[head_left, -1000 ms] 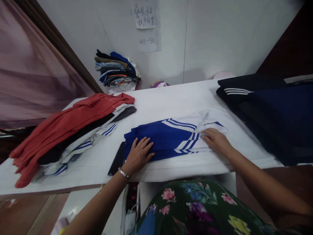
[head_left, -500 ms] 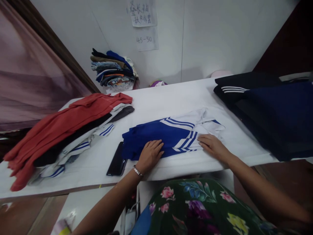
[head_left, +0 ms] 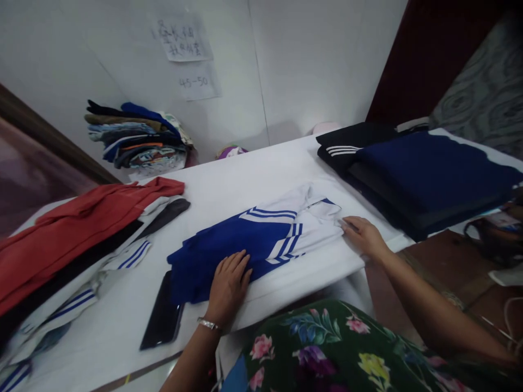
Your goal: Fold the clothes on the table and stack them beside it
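A folded blue-and-white sports jacket (head_left: 245, 234) with blue and white stripes lies on the white-covered table (head_left: 229, 179), collar end towards the right. My left hand (head_left: 231, 280) rests flat on its blue part, fingers stretched out. At the white collar end, my right hand (head_left: 363, 234) pinches the jacket's edge between thumb and fingers. A dark phone (head_left: 162, 316) lies beside my left hand, its upper edge against or just under the blue cloth; I cannot tell which.
Loose clothes lie at the left, a red garment (head_left: 90, 218) on top. Folded dark blue clothes (head_left: 433, 169) are stacked at the right. A tall pile of folded clothes (head_left: 139, 133) stands at the back left, by the wall with paper signs (head_left: 186, 41).
The view has swung to the right. My right hand has gone from lying on the white part to pinching its collar-end edge. My left hand stays on the blue part.
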`<state>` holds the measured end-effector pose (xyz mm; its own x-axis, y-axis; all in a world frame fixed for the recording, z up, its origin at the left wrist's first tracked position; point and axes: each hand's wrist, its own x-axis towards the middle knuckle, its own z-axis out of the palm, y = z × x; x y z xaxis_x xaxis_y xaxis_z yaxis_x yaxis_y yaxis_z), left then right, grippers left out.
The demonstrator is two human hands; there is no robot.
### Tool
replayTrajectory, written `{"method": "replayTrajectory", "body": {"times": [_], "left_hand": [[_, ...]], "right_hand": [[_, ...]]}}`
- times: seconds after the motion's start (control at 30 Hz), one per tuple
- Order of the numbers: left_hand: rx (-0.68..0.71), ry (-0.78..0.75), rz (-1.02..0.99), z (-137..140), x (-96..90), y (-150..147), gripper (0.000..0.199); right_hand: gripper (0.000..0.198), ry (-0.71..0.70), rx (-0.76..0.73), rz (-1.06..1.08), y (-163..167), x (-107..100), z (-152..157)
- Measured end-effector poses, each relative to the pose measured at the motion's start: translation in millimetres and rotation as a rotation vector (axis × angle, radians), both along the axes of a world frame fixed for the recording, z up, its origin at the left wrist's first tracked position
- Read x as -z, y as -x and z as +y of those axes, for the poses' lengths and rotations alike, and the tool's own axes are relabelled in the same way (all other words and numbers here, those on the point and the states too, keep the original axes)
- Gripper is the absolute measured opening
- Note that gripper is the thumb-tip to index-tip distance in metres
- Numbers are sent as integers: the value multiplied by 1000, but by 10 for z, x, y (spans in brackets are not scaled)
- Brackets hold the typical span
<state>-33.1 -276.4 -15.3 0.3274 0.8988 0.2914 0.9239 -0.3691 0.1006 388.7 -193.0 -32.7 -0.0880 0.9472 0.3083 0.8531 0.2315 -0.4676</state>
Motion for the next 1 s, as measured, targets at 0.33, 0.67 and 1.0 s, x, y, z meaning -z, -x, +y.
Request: {"method": "replayTrajectory", "body": {"times": [0.33, 0.67, 1.0], "left_hand": [[4, -19, 6, 13, 23, 26, 36], [4, -24, -10, 19, 20, 30, 35], [123, -3, -39, 34, -98, -346, 35]], "right_hand": [[69, 225, 197, -64, 337, -263, 391], [58, 186, 160, -163, 779, -164, 501], [51, -99, 202, -66, 9, -131, 635]]}}
